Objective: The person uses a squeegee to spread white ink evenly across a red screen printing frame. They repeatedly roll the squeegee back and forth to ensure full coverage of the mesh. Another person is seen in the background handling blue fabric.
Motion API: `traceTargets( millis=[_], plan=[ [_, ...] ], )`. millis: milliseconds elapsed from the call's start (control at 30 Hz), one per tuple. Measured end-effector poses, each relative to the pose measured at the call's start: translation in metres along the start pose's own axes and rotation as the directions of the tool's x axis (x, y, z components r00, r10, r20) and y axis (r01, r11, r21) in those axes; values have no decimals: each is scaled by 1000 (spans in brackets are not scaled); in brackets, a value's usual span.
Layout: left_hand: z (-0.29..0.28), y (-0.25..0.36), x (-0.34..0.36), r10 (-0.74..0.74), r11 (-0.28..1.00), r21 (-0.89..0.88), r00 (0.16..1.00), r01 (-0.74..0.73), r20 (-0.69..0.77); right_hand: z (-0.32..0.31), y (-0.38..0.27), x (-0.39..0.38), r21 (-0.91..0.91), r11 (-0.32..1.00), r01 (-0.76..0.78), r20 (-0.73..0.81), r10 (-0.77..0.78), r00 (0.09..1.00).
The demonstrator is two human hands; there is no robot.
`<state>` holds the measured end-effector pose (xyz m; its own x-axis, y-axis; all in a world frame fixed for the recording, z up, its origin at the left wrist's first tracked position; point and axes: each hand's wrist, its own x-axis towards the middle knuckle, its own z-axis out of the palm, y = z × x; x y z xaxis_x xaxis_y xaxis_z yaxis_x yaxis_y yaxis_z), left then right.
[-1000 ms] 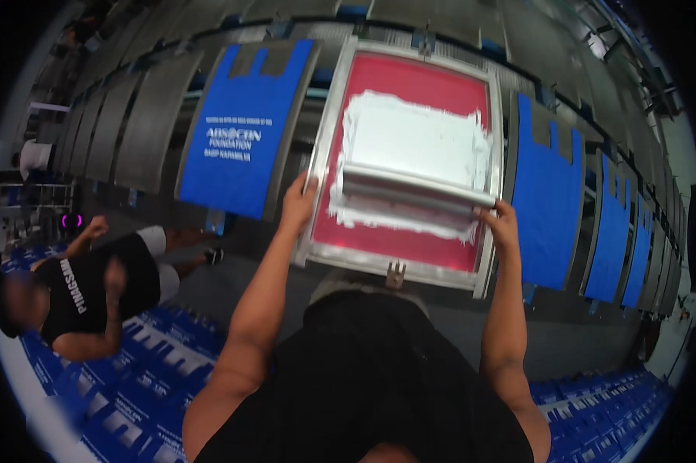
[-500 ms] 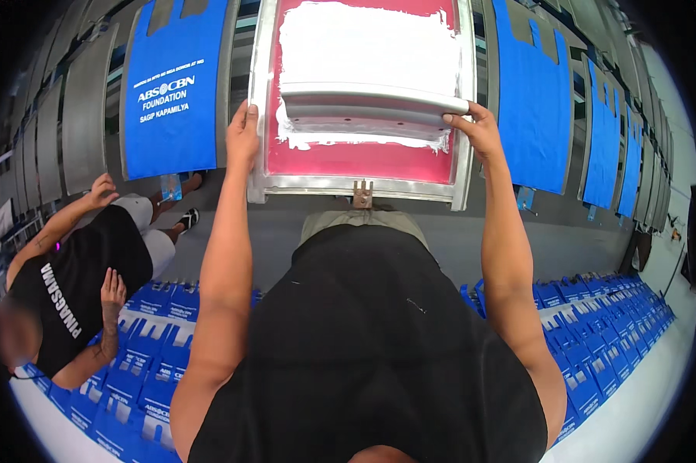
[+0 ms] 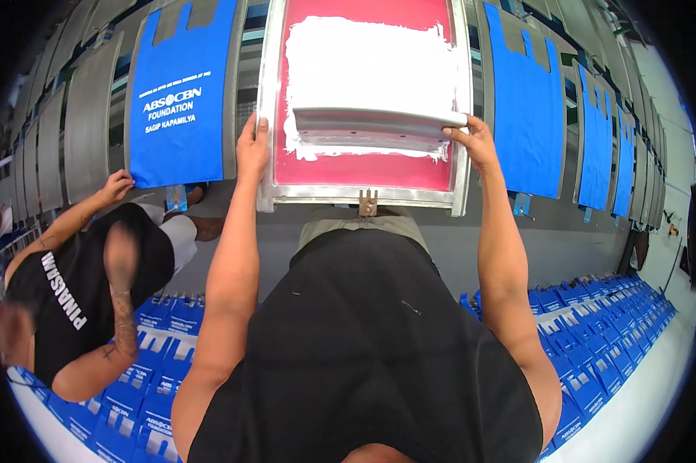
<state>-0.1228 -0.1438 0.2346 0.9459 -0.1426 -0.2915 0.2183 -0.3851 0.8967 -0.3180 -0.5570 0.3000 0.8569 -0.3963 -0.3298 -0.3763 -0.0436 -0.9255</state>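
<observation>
In front of me lies a screen-printing frame with metal rails and a pink-red mesh. White ink covers much of the mesh. Across the ink lies a long metal squeegee, near the frame's near end. The fingers and thumb of my right hand pinch the squeegee's right end, over the right rail. My left hand grips the left rail, thumb on top, level with the squeegee's other end. A small metal bracket sits at the middle of the near rail.
Blue bags lie on grey boards to the left, and more blue bags on boards to the right. Behind me, rows of blue bags cover the floor. At left, a co-worker in black touches the left blue bag's near corner.
The squeegee has slid a little nearer to me over the mesh, my right hand moving with it. My left hand still holds the rail. The co-worker's hand has reached the blue bag.
</observation>
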Motion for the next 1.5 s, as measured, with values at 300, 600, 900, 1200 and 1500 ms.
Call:
traceTargets(
  millis=[300,600,900,1200,1500],
  plan=[
    [-9,129,-51,537,709,420,820,-566,198,20,-76,-38,-888,415,200,172,-104,980],
    [14,191,-14,488,415,467,624,-781,610,25,-101,-2,-812,488,321,286,-148,947],
    [67,99,58,576,363,598,677,-715,459,67,-38,95,-926,98,364,302,-387,871],
    [11,130,-79,444,467,537,711,-703,545,51,-82,-55,-854,369,367,329,-163,930],
    [15,84,-97,548,467,477,668,-744,504,64,-49,-70,-865,392,312,284,-128,950]
  ],
)
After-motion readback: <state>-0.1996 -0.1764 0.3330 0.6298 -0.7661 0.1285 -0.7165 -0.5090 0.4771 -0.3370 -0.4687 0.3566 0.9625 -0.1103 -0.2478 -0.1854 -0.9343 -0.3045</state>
